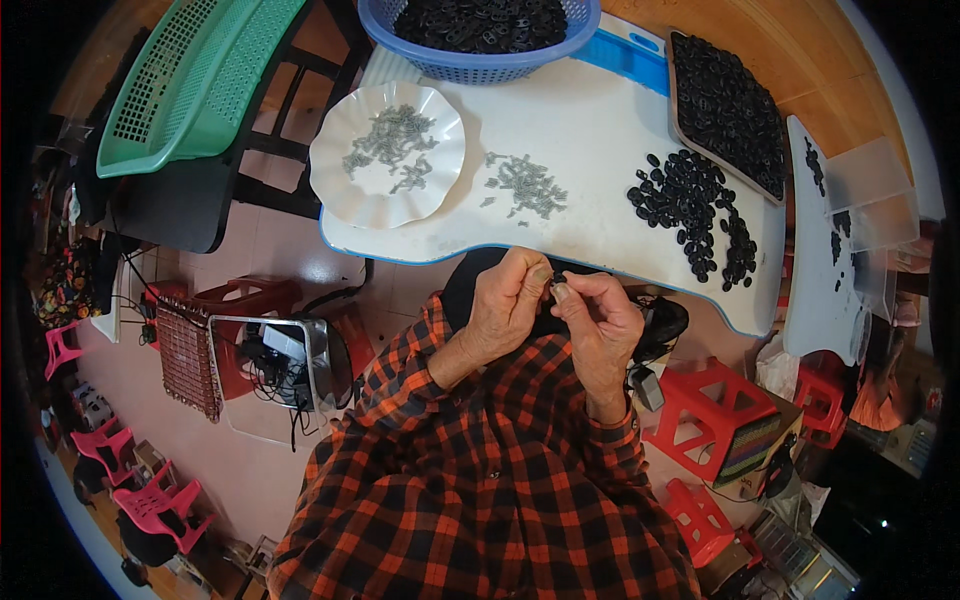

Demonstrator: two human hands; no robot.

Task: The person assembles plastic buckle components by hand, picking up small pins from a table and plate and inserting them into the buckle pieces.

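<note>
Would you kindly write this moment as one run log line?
Left hand: pinched shut, contents hidden | Right hand: pinching black piece | Plate: grey bits | Table: grey pile, black pile

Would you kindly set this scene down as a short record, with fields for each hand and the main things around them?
Left hand: curled beside a small black piece, grip unclear
Right hand: pinching that piece
Plate: white, wavy-rimmed, bearing grey pieces
Table: white, with loose grey pieces and black ovals
Basket: blue, heaped with black pieces
</note>
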